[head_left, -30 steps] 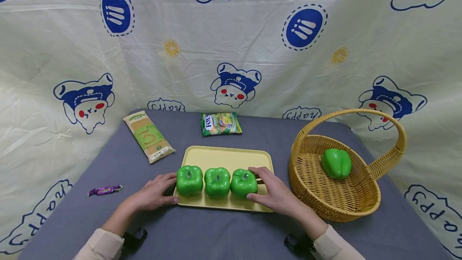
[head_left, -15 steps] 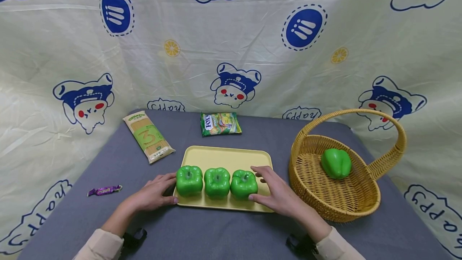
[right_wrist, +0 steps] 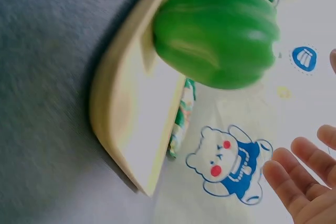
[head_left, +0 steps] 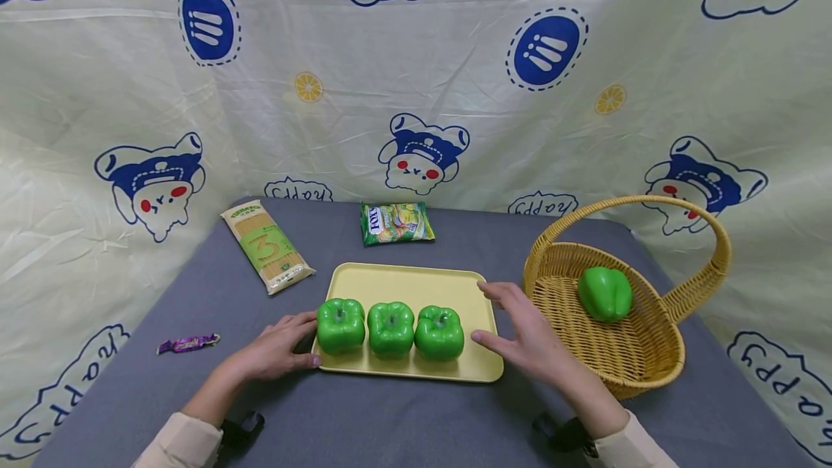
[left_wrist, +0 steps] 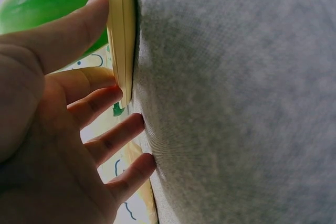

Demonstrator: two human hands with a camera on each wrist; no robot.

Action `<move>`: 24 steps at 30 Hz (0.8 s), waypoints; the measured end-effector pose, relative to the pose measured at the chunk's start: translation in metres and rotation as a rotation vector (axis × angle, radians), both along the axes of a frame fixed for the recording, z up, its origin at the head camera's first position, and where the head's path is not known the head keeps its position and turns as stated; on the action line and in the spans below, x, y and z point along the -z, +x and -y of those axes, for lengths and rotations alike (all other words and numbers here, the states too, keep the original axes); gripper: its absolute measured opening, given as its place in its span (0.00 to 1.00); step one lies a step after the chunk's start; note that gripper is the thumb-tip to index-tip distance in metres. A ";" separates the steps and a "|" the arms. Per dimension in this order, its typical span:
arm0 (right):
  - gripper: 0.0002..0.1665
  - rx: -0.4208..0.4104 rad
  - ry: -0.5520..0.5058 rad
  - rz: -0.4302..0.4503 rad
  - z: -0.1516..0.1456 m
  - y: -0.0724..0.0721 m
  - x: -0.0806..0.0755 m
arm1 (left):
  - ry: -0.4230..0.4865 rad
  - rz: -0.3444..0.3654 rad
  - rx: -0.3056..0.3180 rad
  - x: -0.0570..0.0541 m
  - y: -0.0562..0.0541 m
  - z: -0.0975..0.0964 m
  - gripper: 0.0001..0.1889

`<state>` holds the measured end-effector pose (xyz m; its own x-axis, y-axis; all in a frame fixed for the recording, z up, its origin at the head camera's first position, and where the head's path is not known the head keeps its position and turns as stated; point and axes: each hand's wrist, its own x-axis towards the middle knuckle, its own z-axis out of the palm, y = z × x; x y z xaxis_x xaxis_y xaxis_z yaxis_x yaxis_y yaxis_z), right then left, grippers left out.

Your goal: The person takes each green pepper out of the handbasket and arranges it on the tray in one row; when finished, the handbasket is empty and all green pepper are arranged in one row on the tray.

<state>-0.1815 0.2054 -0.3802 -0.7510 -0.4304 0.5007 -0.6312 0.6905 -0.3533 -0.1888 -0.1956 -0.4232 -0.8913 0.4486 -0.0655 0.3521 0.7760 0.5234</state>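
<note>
Three green bell peppers, a left one [head_left: 341, 325], a middle one [head_left: 391, 328] and a right one [head_left: 439, 333], stand upright in a row on a pale yellow tray [head_left: 409, 280]. My left hand [head_left: 276, 347] rests at the tray's left end. In the left wrist view its thumb [left_wrist: 89, 17] lies against the rim, while the lower fingers reach the cloth. Beside the tray's right end my right hand [head_left: 529, 334] holds nothing, fingers spread and apart from the nearest pepper. The right wrist view shows that pepper [right_wrist: 215, 38] near the tray's corner.
A wicker basket [head_left: 565, 309] with a tall handle stands at the right, one green bell pepper [head_left: 605, 295] inside. Behind the tray lie a noodle pack [head_left: 268, 245] and a green FOX'S candy bag [head_left: 398, 223]. A purple wrapped candy [head_left: 188, 343] lies far left.
My right hand has let go of the right bell pepper and moved right, to the tray's right end. The left hand and the peppers have stayed in place.
</note>
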 end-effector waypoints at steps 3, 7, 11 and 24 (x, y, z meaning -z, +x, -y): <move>0.41 0.036 0.000 -0.024 -0.005 0.002 -0.005 | 0.001 0.001 0.000 0.000 0.000 0.000 0.36; 0.42 0.059 0.008 -0.073 -0.012 0.003 -0.011 | 0.001 0.002 0.002 0.001 0.000 0.000 0.36; 0.42 0.087 0.015 -0.073 -0.019 0.005 -0.016 | 0.000 0.005 0.001 0.000 0.000 0.000 0.37; 0.39 0.158 0.038 -0.083 -0.047 0.006 -0.031 | 0.000 0.000 0.000 0.000 0.000 0.000 0.37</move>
